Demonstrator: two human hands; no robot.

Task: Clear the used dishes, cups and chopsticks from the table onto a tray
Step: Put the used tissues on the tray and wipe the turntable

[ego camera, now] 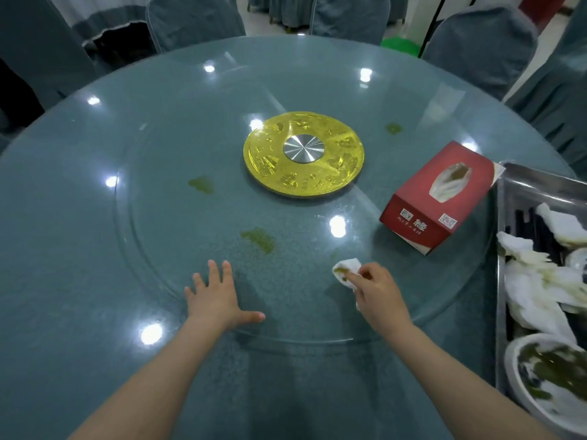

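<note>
A metal tray [505, 198] sits at the right edge of the round table, holding a soiled white bowl [521, 395], dark chopsticks [524, 223] and crumpled white tissues [533, 281]. My right hand [381, 296] grips a wadded white tissue [346, 269] stained green and presses it on the glass turntable [158, 249]. My left hand [216, 296] lies flat on the glass, fingers spread, holding nothing. Green smears [259, 239] mark the glass ahead of my left hand, with one more smear [201, 184] farther left.
A red tissue box [438, 198] stands on the turntable just left of the tray. A gold disc with a steel hub [303, 154] marks the turntable's centre. Another green spot [394, 128] lies beyond it. Chairs in blue-grey covers [482, 49] ring the table.
</note>
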